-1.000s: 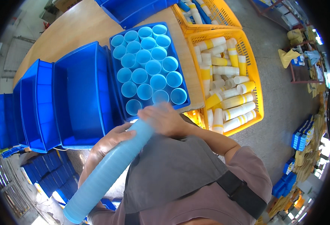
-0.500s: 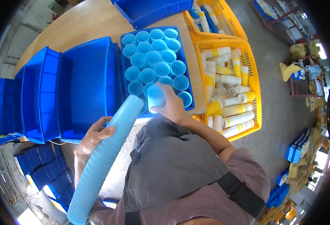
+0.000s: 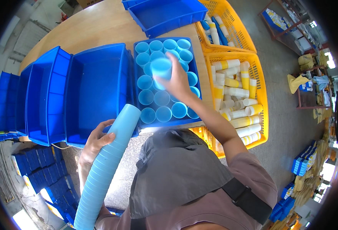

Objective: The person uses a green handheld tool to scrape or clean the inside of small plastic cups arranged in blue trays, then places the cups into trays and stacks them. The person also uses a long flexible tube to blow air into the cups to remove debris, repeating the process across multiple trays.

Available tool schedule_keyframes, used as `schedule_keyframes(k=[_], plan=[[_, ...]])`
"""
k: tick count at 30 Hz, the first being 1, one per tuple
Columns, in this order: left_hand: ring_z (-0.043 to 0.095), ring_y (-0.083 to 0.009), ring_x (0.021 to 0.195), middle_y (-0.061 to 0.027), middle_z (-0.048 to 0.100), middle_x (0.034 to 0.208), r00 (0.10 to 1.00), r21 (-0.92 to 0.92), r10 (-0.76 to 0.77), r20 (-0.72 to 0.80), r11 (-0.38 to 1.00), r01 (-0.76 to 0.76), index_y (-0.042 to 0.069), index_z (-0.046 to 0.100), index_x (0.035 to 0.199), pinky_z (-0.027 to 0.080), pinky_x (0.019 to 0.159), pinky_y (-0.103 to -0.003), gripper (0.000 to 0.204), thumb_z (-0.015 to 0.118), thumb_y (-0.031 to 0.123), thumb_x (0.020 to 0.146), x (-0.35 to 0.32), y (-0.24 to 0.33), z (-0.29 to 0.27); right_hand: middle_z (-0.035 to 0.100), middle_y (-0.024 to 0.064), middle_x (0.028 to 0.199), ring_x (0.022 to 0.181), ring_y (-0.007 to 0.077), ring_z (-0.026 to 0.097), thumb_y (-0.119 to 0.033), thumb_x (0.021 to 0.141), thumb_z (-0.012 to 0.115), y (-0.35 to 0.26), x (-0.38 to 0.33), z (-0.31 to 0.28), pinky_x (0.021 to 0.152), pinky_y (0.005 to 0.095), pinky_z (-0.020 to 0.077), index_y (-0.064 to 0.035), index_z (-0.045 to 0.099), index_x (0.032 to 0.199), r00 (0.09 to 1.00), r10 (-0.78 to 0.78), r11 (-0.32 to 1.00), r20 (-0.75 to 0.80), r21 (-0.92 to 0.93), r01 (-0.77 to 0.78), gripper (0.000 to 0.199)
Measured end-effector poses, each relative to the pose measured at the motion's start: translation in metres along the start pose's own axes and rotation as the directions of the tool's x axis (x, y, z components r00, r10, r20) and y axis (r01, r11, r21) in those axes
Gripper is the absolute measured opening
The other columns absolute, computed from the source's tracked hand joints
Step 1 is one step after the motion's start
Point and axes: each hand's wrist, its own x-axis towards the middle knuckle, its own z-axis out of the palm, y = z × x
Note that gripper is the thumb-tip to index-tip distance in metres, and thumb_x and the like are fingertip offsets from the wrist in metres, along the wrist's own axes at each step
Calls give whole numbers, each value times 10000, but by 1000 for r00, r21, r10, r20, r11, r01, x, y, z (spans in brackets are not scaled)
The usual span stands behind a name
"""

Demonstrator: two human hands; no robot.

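blue cup [image 3: 161,72] in right hand [image 3: 178,82], mouth facing the camera.

The right hand [image 3: 178,82] is holding a single cup [image 3: 161,69] over the bin of upright cups [image 3: 165,82]. Left of that hand, empty bins [image 3: 96,88] are sitting side by side on the table [image 3: 96,23]; right of it, crates [image 3: 240,96] of lying tubes are standing. Nearer the body, the left hand [image 3: 96,140] is gripping a long cup stack [image 3: 105,168], which is slanting up toward the bin's near corner.

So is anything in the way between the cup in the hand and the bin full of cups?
Nothing visible. The right hand holds the light blue cup in open air right above the blue bin, over the cups standing in it.
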Motion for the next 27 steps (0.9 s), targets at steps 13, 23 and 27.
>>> schedule_keyframes(k=[13, 23, 27], plan=[[726, -310, 718, -278, 661, 934, 992, -210, 38, -119, 976, -63, -90, 472, 1303, 626, 583, -389, 869, 840, 405, 691, -13, -8, -19, 492, 240, 1170, 1065, 408, 527, -186, 799, 747, 27, 28, 86, 844, 417, 512, -180, 459, 1427, 990, -101, 924, 102, -359, 131, 691], [711, -209, 796, -210, 685, 983, 995, -282, 85, -44, 955, -94, -79, 562, 1239, 605, 660, -298, 542, 503, 401, 996, 5, 16, -47, 388, 266, 1443, 1349, 457, 353, -230, 924, 603, 33, 1, 92, 1123, 559, 296, -156, 445, 1445, 900, 36, 757, 435, -600, 260, 549], [698, -187, 760, -182, 691, 985, 985, -336, 165, -47, 926, -171, -78, 574, 1224, 593, 660, -262, 552, 470, 422, 1012, 21, 32, -38, 248, 208, 1574, 1460, 372, 221, -539, 995, 390, 49, -23, 79, 1155, 575, 198, -105, 414, 1473, 929, -1, 761, 370, -602, 240, 646]])
